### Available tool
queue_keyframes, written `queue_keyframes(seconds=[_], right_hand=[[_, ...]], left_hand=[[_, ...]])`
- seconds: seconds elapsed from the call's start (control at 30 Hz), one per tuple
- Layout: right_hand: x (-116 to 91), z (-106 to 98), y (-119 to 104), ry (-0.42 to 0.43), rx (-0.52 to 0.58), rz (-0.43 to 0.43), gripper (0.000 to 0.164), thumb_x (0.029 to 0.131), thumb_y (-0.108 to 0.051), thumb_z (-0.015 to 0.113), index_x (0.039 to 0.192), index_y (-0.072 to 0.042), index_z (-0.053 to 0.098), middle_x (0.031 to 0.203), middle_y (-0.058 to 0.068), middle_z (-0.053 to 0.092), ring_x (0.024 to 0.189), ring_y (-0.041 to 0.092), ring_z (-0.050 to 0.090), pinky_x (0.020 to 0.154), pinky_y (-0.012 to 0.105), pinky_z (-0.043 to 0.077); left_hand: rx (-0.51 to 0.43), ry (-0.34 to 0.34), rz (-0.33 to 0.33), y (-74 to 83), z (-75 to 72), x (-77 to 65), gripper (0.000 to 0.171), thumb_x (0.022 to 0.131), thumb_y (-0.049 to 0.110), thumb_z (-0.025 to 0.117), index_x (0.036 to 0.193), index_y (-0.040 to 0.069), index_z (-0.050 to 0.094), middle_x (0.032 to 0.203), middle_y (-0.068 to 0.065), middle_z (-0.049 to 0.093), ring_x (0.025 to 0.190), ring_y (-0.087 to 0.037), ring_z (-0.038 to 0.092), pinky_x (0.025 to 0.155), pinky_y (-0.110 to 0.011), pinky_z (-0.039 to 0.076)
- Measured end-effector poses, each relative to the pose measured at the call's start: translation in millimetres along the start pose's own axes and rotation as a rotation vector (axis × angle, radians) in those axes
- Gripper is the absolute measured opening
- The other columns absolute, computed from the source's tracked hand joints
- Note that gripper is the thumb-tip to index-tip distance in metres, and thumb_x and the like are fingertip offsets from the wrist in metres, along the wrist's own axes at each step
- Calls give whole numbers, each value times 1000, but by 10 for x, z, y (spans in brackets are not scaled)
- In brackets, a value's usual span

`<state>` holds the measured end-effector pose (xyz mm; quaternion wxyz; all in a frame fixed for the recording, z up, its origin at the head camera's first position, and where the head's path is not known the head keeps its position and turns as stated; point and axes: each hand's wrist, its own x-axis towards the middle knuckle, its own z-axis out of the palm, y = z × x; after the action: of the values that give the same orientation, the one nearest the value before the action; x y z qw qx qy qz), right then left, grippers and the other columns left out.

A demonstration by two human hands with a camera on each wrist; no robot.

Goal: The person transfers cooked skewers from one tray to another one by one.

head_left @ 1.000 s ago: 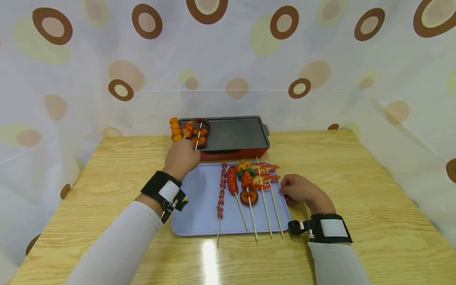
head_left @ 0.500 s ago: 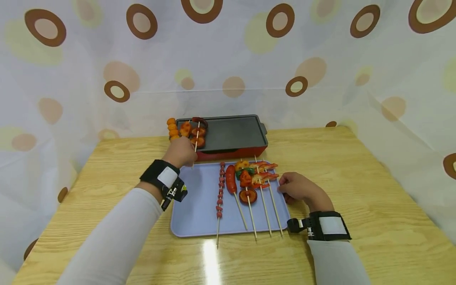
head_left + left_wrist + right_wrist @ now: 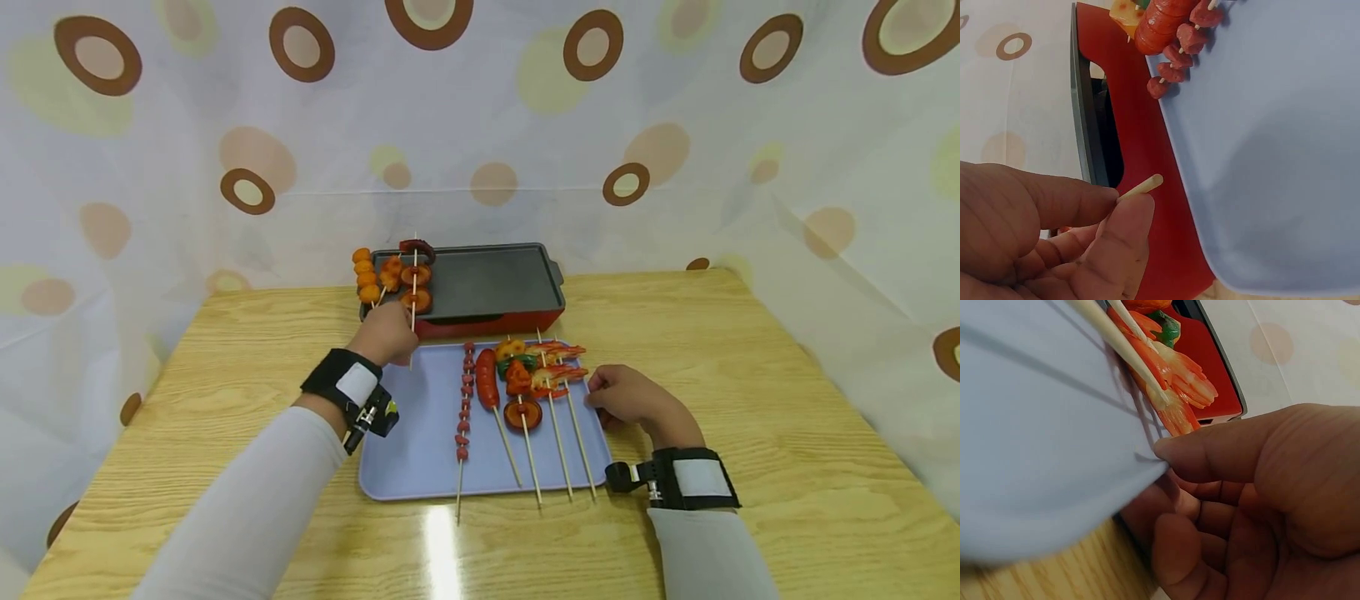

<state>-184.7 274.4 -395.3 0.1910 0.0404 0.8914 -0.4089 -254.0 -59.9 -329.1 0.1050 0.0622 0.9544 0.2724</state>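
My left hand (image 3: 384, 333) pinches the bare lower end of a skewer of round brown-rimmed slices (image 3: 416, 300) with a dark red curved piece at its tip. The slices lie at the left part of a black grill pan (image 3: 491, 279) with a red base. In the left wrist view the stick's cut end (image 3: 1147, 184) pokes out between thumb and fingers. My right hand (image 3: 637, 398) pinches the right rim of a pale lilac tray (image 3: 408, 442); its thumb lies on top of the rim (image 3: 1147, 472) in the right wrist view.
Left of the held skewer, an orange-ball skewer (image 3: 365, 275) and an orange-brown skewer (image 3: 391, 273) lie on the pan. On the tray are a small-red-piece skewer (image 3: 465, 400), a sausage (image 3: 488, 379), a mixed skewer (image 3: 519, 379) and shrimp skewers (image 3: 558, 377). A patterned cloth (image 3: 480, 125) hangs behind.
The held skewer has swung from a slant to nearly straight and shifted slightly left; more of its lower stick shows past my left hand. My right hand stays at the tray's rim.
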Motion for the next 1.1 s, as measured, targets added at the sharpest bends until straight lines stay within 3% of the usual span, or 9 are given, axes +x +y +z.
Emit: queue_keyframes(seconds=[0.23, 0.37, 0.57, 0.77, 1.1], right_hand=[[-10, 4, 0, 3, -5, 3, 8, 95, -6, 58, 97, 0, 54, 82, 10, 55, 66, 20, 57, 57, 30, 49], [-26, 24, -4, 7, -1, -11, 8, 95, -5, 58, 97, 2, 54, 82, 10, 55, 65, 20, 57, 57, 31, 49], [-22, 34, -12, 12, -3, -7, 8, 95, -5, 58, 97, 2, 55, 84, 11, 56, 66, 20, 58, 57, 31, 50], [-10, 29, -20, 7, -3, -7, 7, 95, -4, 57, 97, 2, 55, 84, 11, 56, 66, 20, 58, 58, 30, 51], [-49, 20, -37, 0, -3, -19, 8, 96, -4, 57, 97, 3, 54, 85, 11, 55, 67, 20, 58, 58, 31, 51]], left_hand=[[-5, 37, 28, -58, 72, 40, 23, 79, -3, 61, 60, 7, 52, 57, -1, 47, 49, -14, 45, 44, -21, 33], [-51, 24, 36, -99, 61, 36, 24, 79, -4, 60, 61, 8, 51, 56, 0, 45, 47, -11, 46, 42, -20, 32], [-82, 13, 5, -106, 60, -6, 9, 81, -4, 60, 83, 1, 54, 71, -7, 53, 53, -14, 54, 45, -20, 39], [-125, 10, 8, -128, 66, -53, 24, 82, -4, 60, 105, -5, 51, 86, -15, 57, 57, -17, 57, 47, -21, 44], [-192, -8, 25, -142, 116, -232, 24, 84, -3, 57, 106, 2, 49, 80, -9, 52, 62, -18, 58, 50, -24, 44]])
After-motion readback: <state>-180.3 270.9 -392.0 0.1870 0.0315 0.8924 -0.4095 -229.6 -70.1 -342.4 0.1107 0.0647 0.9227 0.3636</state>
